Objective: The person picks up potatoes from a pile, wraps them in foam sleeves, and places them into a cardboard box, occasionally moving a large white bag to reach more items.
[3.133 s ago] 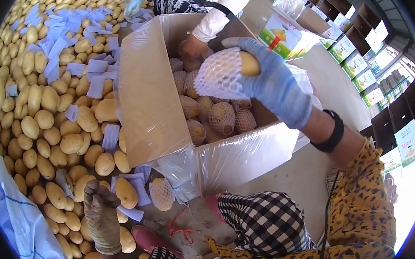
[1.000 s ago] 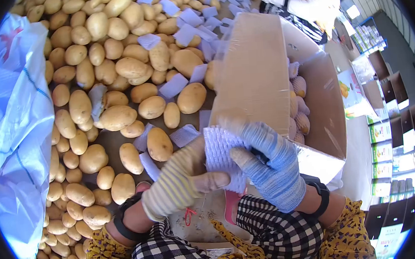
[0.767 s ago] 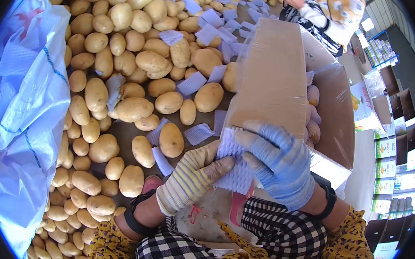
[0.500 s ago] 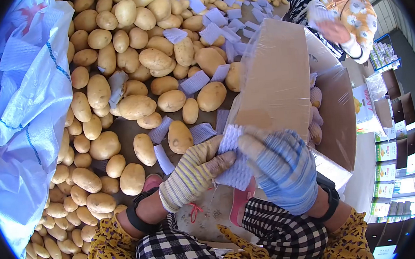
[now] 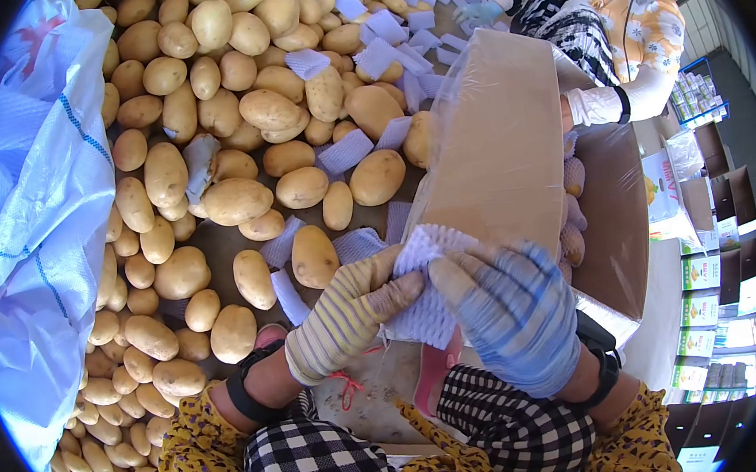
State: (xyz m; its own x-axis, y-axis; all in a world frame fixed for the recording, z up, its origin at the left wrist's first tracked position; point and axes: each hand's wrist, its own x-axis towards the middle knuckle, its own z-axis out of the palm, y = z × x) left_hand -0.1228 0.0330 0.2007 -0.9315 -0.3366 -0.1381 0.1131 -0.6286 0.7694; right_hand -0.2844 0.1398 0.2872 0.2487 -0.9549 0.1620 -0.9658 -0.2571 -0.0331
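Note:
A white foam net sleeve [image 5: 430, 307] is held between my two gloved hands, over my lap. My left hand [image 5: 349, 314], in a yellow-and-grey striped glove, pinches its left side between thumb and fingers. On the other side, my right hand [image 5: 513, 314] in a blue striped glove closes its fingers on the upper right edge; they look slightly blurred. The sleeve's top bulges open, and whether anything is inside cannot be made out. Just beyond my hands, a loose potato [image 5: 315, 257] lies among flat foam sleeves [image 5: 289, 296].
A large pile of potatoes [image 5: 238, 201] spreads ahead and left. A white woven sack [image 5: 41, 236] full of foam sleeves stands at left. At right, a plastic-lined cardboard box [image 5: 495, 138] holds net-wrapped potatoes [image 5: 571, 212]. Another person [image 5: 637, 29] sits beyond it; printed cartons [image 5: 701, 277] line the right.
The foam sleeve's top has bulged wider between my hands. The other person's raised hand has come down to the box. The view has shifted slightly.

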